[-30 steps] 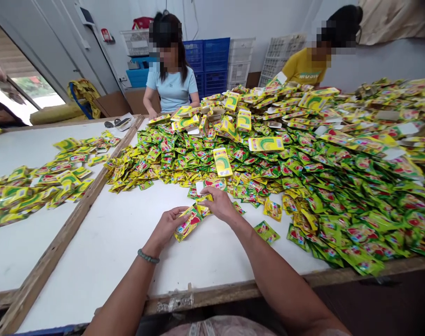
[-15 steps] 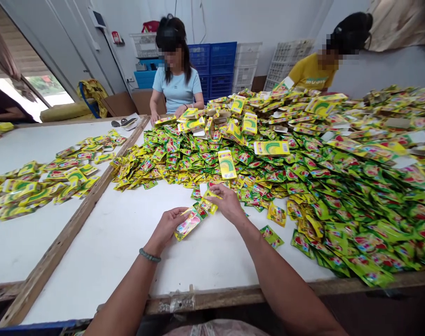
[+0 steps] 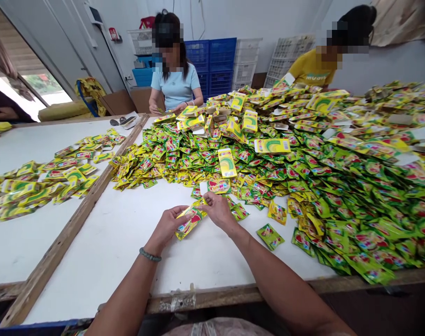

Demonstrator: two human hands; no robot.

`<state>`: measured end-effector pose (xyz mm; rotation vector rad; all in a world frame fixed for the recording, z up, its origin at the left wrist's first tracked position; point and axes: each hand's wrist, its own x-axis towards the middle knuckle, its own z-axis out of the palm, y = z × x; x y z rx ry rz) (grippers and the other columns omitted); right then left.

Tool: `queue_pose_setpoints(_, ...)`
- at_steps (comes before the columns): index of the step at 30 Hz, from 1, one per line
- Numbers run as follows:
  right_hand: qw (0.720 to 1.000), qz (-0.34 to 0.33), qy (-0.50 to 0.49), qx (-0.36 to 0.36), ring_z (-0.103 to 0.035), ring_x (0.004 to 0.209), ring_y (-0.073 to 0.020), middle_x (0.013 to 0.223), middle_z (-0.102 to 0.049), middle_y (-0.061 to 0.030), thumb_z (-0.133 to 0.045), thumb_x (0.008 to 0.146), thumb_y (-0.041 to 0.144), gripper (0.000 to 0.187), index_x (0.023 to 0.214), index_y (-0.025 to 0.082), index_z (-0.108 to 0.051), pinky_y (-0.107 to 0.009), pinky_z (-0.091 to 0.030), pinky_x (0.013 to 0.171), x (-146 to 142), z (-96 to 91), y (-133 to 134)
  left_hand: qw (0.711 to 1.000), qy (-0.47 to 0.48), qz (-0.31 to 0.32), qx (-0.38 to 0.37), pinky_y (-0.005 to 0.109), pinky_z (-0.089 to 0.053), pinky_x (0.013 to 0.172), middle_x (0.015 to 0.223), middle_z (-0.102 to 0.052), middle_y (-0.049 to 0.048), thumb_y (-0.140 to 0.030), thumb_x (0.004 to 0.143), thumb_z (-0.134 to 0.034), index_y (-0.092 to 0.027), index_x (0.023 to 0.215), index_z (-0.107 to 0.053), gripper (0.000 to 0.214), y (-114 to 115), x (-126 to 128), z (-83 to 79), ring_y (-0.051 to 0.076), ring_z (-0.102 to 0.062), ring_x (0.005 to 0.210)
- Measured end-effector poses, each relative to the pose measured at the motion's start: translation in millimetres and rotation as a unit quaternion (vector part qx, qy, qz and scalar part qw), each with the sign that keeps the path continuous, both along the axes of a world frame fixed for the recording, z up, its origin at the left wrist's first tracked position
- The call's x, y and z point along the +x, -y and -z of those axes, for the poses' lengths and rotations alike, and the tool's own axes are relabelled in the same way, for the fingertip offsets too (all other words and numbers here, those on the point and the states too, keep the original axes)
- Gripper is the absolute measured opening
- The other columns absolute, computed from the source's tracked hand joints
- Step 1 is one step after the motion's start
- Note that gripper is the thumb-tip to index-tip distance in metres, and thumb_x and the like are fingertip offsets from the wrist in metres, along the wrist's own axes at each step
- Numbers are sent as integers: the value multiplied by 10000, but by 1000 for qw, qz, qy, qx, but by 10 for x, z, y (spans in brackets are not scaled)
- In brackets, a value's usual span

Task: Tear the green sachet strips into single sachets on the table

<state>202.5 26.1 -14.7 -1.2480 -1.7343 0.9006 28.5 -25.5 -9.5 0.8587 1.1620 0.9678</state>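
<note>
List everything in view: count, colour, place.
Table: one, white, foreground
Wooden divider: one, brown, table's left
Sachets: many, green and yellow, heaped on table
Cartons: many, mostly yellow, atop sachets and left of divider
Crates: several, blue and white, at back
Cardboard: some, brown, behind table
Co-workers: two, pale blue and yellow tops, far side
Third person: one, dark clothing, far left
Held box: one, mostly yellow, near centre
Bracelet: one, greenish, left wrist
Left hand: one, bare, gripping box
Right hand: one, bare, at box's far end

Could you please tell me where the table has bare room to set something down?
Bare tabletop lies between the wooden strip and left hand, between both forearms, and left of the strip, nearer than the boxes there. Beyond the right hand, packets and more boxes crowd it.
</note>
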Motion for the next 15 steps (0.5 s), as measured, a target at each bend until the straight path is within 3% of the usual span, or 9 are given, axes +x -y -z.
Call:
queue_pose_setpoints(7,999,-10,-52,-9,-624,728,-166,779,-686,-11,-579,767,307,167,875,214,-667,-264,-463,678,-24,-32,28,997,32,-65,17,250,-496,643,871,-727,64,-322,594,-789,-139,994,-648,462,-9,43,-36,161,-660,683)
queue_pose_setpoints(10,999,-48,-21,-5,-631,709,-168,748,-691,1,-555,766,242,132,838,225,-665,-265,-461,672,-52,-67,73,997,25,-62,26,253,-497,648,883,-727,65,-324,583,-795,-140,996,-648,475,-3,47,-24,170,-664,700)
queue_pose_setpoints(15,999,-52,13,-7,-581,605,-145,663,-662,27,-479,835,278,275,1100,227,-529,-251,-416,621,-98,-174,156,995,36,-94,14,249,-500,632,816,-726,47,-302,569,-802,-141,966,-649,456,-5,30,-2,160,-659,662)
